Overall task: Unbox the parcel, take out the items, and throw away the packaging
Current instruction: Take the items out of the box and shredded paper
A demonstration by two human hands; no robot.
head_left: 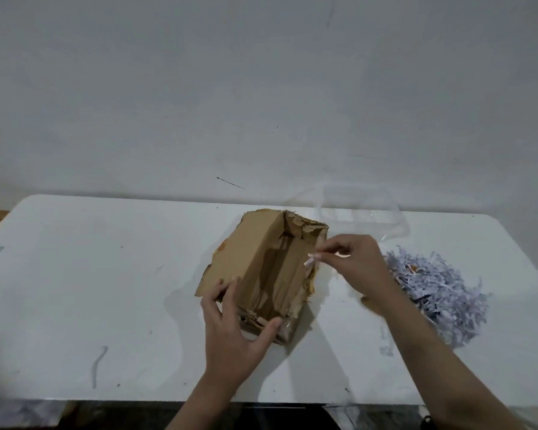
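Both forearms reached in from the near edge of the white table (75, 274), and between them sat the cardboard box (261, 268), open at the top, its long axis running away from the person and slanting a little to the right. Its inside looked bare, down to the creased brown floor, though the far end lay in shadow.

At the near left corner the left hand (233, 330) was spread wide, fingers on the left wall and flap, thumb hooked across the torn near end, bracing the box without lifting it. At the right wall, about halfway along, the right hand (351, 262) was pinched almost closed, thumb and forefinger nipping a small pale paper strip (308, 261) just over the rim. That strip was the nearer business for the right hand; the heap it seemingly belonged with lay to the right of the same wrist.

That heap, the shredded paper (441, 293), was well clear of the box on the right. Behind it, at the far edge against the wall, stood a clear plastic container (364, 212), hard to make out. Judging by this, the unpacking was nearly over and the discarding remained.
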